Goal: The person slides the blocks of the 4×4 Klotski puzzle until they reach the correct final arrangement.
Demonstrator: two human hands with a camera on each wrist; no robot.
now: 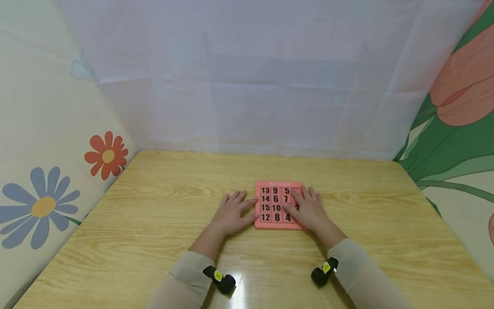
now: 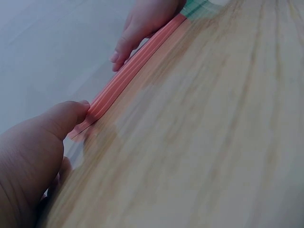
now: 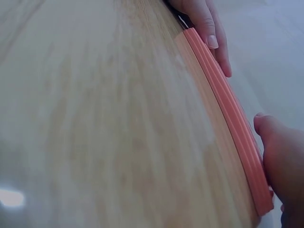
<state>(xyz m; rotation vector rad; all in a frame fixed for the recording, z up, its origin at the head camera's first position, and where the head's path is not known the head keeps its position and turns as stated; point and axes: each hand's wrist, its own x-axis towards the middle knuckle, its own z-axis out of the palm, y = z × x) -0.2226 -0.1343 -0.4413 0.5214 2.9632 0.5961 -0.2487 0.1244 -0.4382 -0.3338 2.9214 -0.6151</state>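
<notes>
A pink sliding number puzzle (image 1: 266, 225) lies flat on the table, its tiles printed with black numbers. At its left edge my left hand (image 1: 231, 214) rests with fingers spread, thumb and index fingertips touching the frame. My right hand (image 1: 311, 212) lies over the puzzle's right side, its thumb and index finger reaching over the tiles. That hand hides most of the right column. In the left wrist view the left thumb (image 2: 71, 114) meets the corner of the pink frame (image 2: 137, 66). The right wrist view shows the right thumb (image 3: 268, 128) above the frame's edge.
The wood-grain table (image 1: 154, 206) extends all round the puzzle. Behind it hangs a white sheet (image 1: 247, 86). Flower-patterned cloths stand at the left (image 1: 38, 128) and right (image 1: 463, 150). Small black cameras are strapped at both wrists.
</notes>
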